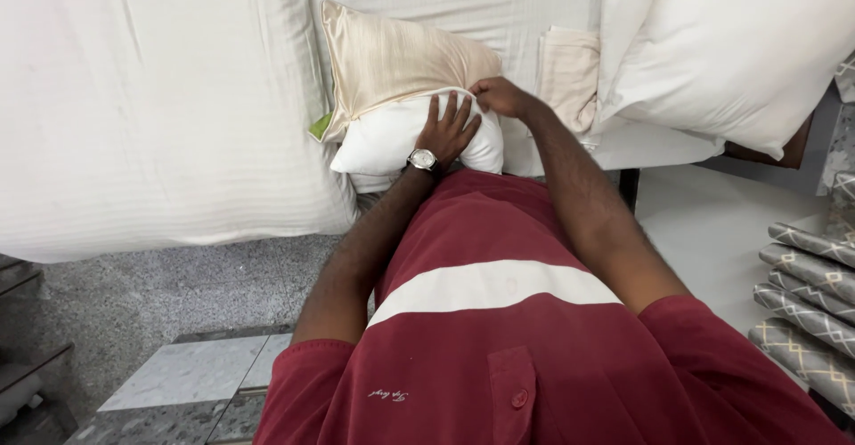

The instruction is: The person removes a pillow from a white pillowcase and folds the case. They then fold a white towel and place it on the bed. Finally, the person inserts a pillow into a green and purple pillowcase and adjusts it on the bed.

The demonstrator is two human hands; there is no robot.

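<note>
1. Nearest you, your red shirt (499, 320) fills the lower view, and the white pillow (392, 138) is pinned between your belly and the bed (134, 97). To judge by that, your body braces it so that it cannot slide away.
2. Your left hand (448, 129), watch (422, 159) at the wrist, lies flat on the exposed end of the pillow with fingers spread. The grip is wide, pressing and clasping nothing. The forearm runs straight up from the elbow.
3. Your right hand (500, 96) reaches further, with the arm nearly extended. Its grip is narrow, pinching the open edge of the beige pillowcase (401, 57) where it meets the pillow.
4. The pillow sits partly inside the pillowcase, with its near end bare.
5. Beyond lie a folded beige cloth (570, 71) and a large white pillow (739, 44).
</note>
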